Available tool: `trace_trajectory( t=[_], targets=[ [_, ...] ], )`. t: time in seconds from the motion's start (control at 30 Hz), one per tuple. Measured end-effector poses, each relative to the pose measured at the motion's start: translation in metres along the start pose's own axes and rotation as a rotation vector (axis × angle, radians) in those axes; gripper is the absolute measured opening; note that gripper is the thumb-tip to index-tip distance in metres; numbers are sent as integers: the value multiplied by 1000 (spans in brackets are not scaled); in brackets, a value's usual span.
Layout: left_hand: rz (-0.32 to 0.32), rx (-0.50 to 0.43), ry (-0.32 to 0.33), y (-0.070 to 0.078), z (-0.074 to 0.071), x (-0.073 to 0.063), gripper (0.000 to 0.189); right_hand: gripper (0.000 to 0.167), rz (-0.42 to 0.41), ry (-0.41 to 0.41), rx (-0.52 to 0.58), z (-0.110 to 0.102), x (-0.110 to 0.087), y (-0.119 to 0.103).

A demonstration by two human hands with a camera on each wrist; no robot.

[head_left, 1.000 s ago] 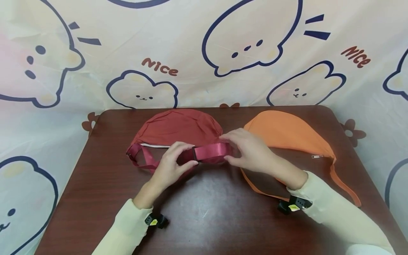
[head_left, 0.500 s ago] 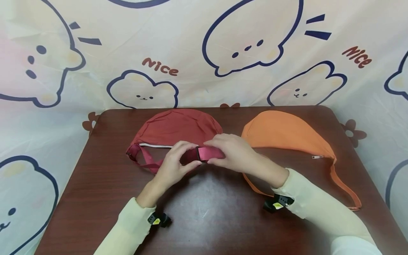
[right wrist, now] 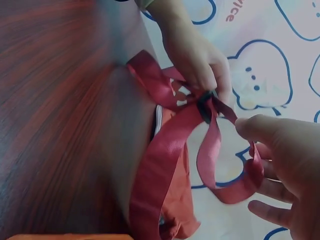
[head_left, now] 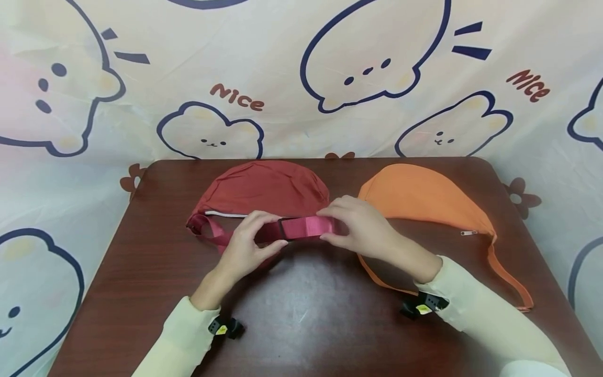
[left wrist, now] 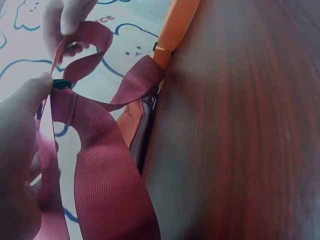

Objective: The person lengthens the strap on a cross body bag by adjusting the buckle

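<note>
Brown table [head_left: 306, 330], orange bag [head_left: 419, 193], red bag [head_left: 266, 187], contents hidden, strap [head_left: 299, 228] in both hands [head_left: 245, 245] [head_left: 365, 228]

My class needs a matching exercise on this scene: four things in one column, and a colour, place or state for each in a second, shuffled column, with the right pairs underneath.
Things
1. Red bag
2. Orange bag
3. Buckle
4. Right hand

Descriptions
A. Dark, with the crimson strap threaded through it
B. Lies to the right of the other bag, a small metal zip pull showing
C. Pinches a loop of strap
D. Lies behind the hands, a whitish zip line along its near edge

Right pairs: 1-D, 2-B, 3-A, 4-C
</note>
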State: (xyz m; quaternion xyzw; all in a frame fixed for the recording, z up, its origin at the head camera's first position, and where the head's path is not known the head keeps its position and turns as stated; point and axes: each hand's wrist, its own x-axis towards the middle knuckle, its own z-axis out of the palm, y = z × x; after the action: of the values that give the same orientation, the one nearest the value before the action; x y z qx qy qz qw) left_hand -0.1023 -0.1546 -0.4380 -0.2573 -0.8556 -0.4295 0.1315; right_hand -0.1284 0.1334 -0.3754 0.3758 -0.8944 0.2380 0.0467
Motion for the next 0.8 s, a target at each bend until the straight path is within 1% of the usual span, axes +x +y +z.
trace_trajectory(
  t=[0.17, 0.3, 0.43, 0.53, 0.67, 0.73, 0.8],
  targets=[
    [-34, 48, 0, -5, -7, -5, 51, 45, -15, 35, 19, -2, -6, 5],
    [-30, 68, 6, -9, -11, -7, 51, 44, -25, 53, 19, -1, -7, 6],
    [-30, 57, 24, -13, -15, -10, 52, 44, -19, 58, 30, -1, -8, 5],
    [-26, 54, 34, -15, -16, -11, 53, 44, 1, 54, 44, 0, -10, 6],
    [-12, 62, 28, -16, -18, -10, 52, 42, 23, 44, 49, 2, -13, 6],
    [-5, 69, 21, -15, -19, -9, 52, 41, 24, 30, 45, 3, -14, 6],
    [3, 80, 12, -14, -20, -7, 51, 41, 21, -1, 42, 4, -14, 7]
  ],
)
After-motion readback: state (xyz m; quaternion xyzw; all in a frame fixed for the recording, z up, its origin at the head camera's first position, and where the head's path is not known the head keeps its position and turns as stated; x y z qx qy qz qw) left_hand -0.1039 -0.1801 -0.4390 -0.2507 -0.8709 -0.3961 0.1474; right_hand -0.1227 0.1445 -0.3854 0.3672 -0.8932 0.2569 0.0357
